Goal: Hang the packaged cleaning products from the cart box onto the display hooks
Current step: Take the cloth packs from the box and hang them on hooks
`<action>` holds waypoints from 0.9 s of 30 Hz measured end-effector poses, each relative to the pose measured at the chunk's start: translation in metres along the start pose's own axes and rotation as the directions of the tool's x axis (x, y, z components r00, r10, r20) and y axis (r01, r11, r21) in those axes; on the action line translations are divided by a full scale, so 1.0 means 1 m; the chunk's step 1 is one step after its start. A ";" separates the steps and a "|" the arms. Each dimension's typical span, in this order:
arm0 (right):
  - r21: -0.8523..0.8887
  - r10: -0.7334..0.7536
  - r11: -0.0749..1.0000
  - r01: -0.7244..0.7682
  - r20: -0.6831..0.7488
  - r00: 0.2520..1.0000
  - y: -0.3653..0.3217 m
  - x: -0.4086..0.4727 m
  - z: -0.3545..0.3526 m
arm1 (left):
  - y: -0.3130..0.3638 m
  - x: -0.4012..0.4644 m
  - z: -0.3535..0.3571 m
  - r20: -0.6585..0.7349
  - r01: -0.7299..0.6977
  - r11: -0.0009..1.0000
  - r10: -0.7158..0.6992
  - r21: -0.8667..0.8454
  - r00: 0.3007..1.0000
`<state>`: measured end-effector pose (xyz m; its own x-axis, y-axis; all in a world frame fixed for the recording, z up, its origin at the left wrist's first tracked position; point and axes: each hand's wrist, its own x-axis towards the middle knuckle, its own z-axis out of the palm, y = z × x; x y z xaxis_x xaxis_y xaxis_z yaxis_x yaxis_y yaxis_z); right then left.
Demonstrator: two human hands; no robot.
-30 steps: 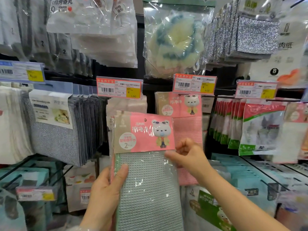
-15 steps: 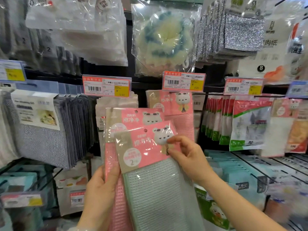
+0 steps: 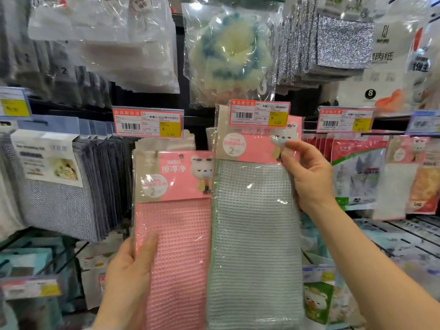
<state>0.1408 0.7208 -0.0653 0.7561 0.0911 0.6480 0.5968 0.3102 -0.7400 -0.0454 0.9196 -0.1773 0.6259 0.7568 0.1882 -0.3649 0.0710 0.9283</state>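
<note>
The right hand [image 3: 309,179], fingers pinching the green cloth pack [image 3: 254,234], is lifting it toward the twelve-o'clock price tag [image 3: 259,113]; next, threading its hole onto the hook. The left hand [image 3: 129,270] is gripping the pink pack [image 3: 176,246] at nine o'clock.

The waffle-cloth pack [image 3: 254,234] sits right of its twin pack [image 3: 173,234], top tucked behind the price tag [image 3: 259,113].

Two flat clear packs, upright, side by side, edges touching. Grey-green waffle cloth pack [image 3: 254,234], at 3 o'clock of the pair, raised higher, pink bear header card tucked behind the price tag [image 3: 259,113] at 12 o'clock. Pink waffle cloth pack [image 3: 176,253], at 9 o'clock, sitting lower, same pink header with a punched hole at top.
</note>
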 end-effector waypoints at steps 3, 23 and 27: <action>-0.031 -0.045 0.998 0.046 0.019 0.999 -0.004 0.003 0.001 | -0.003 0.003 -0.006 -0.029 -0.013 1.000 0.013 0.007 0.999; 0.004 -0.028 1.000 0.028 -0.032 0.999 -0.006 0.013 -0.007 | -0.006 0.011 -0.026 -0.049 -0.032 0.999 0.033 0.018 0.998; 0.002 -0.051 0.999 0.051 0.047 0.998 -0.005 0.011 0.003 | -0.003 0.009 -0.023 -0.074 -0.025 0.999 0.027 0.026 0.997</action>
<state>0.1455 0.7233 -0.0543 0.7112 0.1191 0.6928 0.6341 0.3168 -0.7054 -0.0546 0.9408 -0.1852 0.5633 0.8043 0.1893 -0.3625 0.0346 0.9313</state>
